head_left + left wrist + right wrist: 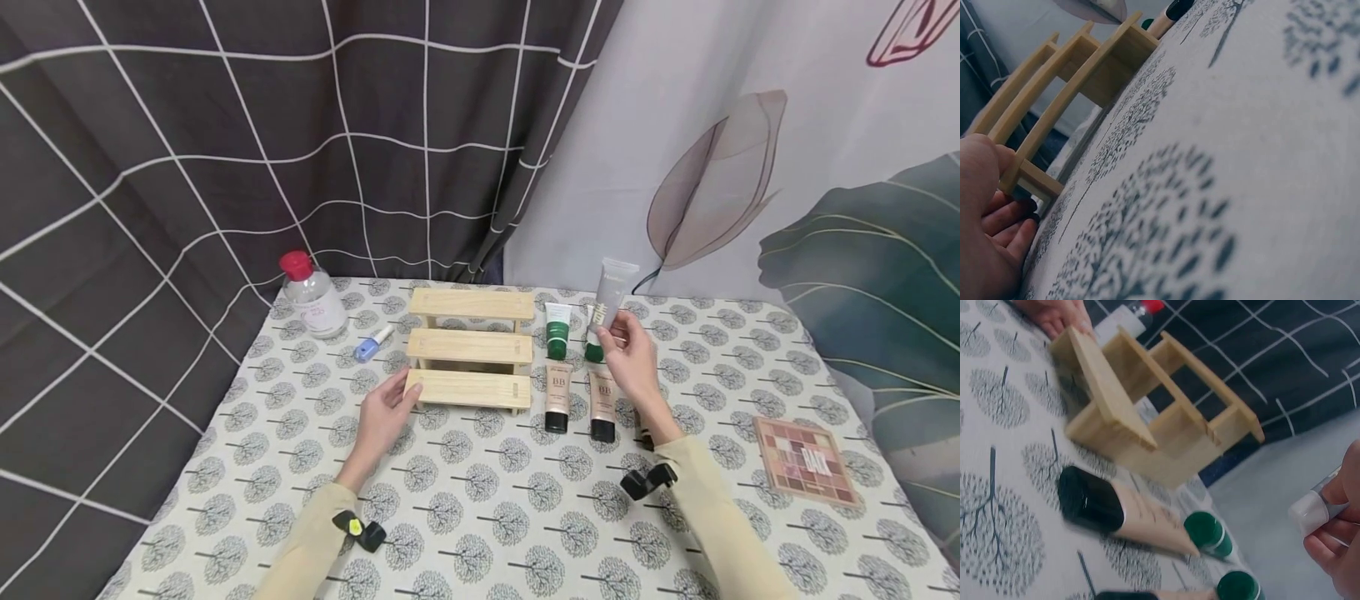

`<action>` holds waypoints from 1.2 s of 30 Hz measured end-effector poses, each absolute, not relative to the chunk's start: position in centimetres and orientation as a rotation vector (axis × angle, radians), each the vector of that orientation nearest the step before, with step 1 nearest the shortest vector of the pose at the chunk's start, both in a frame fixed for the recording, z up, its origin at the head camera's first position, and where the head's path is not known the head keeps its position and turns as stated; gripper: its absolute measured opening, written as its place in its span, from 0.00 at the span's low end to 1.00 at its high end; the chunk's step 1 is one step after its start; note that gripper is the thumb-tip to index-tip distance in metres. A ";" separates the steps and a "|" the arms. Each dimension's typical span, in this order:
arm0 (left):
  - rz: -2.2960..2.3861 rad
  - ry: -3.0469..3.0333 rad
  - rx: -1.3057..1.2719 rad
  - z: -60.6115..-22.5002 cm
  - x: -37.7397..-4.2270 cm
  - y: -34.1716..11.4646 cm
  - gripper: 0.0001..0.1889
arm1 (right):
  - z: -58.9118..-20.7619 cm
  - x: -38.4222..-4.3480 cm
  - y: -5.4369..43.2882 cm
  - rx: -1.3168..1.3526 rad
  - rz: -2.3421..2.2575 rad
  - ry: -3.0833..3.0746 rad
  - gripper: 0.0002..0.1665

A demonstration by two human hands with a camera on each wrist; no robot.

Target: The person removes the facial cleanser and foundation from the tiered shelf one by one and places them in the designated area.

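Observation:
A three-step wooden display stand [471, 346] stands on the patterned cloth. My left hand [384, 417] grips the left end of its lowest step, the thumb on top and fingers beneath in the left wrist view. My right hand [633, 360] holds up a grey squeeze tube [617, 283] with a white cap [1310, 512]. Under the raised tube lies a green-and-white tube [593, 351], partly hidden by it. Another green-and-white tube [557, 332] lies to its left. Nearer me are two beige BB cream tubes with black caps, one left [557, 396] and one right [602, 404].
Left of the stand lies a small blue bottle [367, 347] with a white cap. A clear bottle [315, 300] with a red cap stands behind it. An eyeshadow palette [806, 461] lies at the right. Under my right wrist a dark item [645, 435] is mostly hidden. Curtains [420, 142] hang behind.

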State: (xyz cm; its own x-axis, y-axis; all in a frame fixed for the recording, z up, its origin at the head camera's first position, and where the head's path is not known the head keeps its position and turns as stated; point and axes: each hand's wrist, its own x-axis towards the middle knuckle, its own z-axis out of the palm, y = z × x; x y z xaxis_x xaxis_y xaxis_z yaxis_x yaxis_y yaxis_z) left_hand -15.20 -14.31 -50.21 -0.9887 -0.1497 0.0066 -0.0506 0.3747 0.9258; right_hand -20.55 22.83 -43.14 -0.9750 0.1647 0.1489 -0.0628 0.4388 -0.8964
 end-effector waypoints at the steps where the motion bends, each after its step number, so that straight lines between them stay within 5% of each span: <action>1: -1.699 -2.530 0.188 -50.3 -15.2 -14.3 0.30 | -43.3 -20.5 23.0 -0.100 1.550 -2.480 0.24; 36: -1.750 -2.483 0.186 -50.9 -15.5 -14.4 0.30 | -46.0 -20.0 30.1 -0.446 1.471 -2.668 0.34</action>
